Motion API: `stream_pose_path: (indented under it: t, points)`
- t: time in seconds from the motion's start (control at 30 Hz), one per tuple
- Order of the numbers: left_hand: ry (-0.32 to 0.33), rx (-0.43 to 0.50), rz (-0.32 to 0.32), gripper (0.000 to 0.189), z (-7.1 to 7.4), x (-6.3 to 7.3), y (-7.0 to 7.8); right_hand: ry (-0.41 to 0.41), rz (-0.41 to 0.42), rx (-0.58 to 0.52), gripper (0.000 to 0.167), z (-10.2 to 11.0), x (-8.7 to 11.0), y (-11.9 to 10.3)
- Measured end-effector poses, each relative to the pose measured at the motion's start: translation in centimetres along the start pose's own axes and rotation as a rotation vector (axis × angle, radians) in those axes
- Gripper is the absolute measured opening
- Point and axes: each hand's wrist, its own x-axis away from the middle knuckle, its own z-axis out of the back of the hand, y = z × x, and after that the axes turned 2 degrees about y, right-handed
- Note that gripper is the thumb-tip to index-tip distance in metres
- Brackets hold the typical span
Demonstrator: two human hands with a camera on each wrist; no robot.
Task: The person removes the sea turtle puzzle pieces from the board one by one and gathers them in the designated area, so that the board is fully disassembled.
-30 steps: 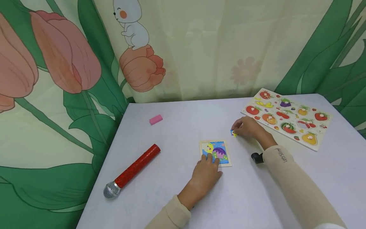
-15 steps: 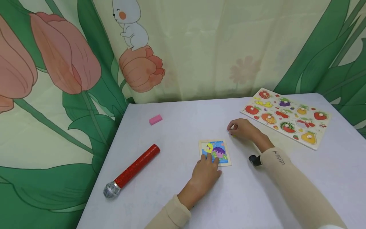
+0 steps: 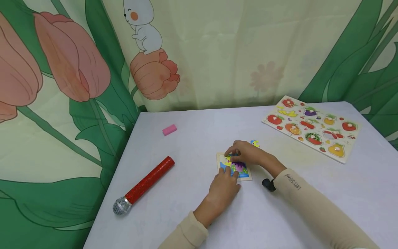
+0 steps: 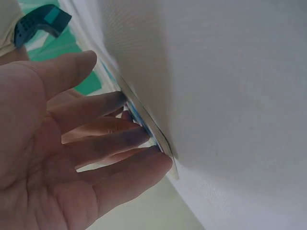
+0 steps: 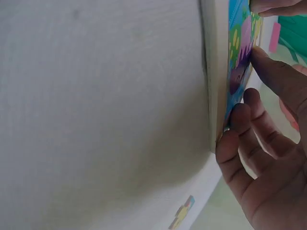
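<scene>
A small jigsaw puzzle [image 3: 240, 167] in a pale wooden frame, with a purple, green and yellow animal on blue, lies near the table's middle. My left hand [image 3: 224, 190] rests straight fingertips on its near edge; the left wrist view shows the fingers [image 4: 115, 143] along the frame. Across its far part lies my right hand [image 3: 248, 152], fingers bent. In the right wrist view its thumb [image 5: 271, 67] touches the picture and other fingertips meet the frame's edge; I cannot tell whether a piece is beneath them. A loose blue and yellow puzzle piece [image 3: 255, 143] lies just beyond the right hand.
A white fruit puzzle board [image 3: 311, 129] lies at the back right of the table [image 3: 192, 148]. On the left are a red toy microphone [image 3: 146, 185] and a pink block [image 3: 169, 130]. A curtain [image 3: 217, 62] with printed flowers hangs behind the table.
My right hand has moved left and nearer, from beside the loose puzzle piece onto the jigsaw puzzle. The loose piece shows again where the hand was. My left hand has stayed in place.
</scene>
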Motion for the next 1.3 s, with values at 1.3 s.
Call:
stream_pose_path:
  t: [1.3]
  points:
    - [-0.031,-0.026,-0.043,0.047,0.1,-0.6,-0.1,0.135,-0.076,-0.253,0.01,-0.1,0.9,1.0]
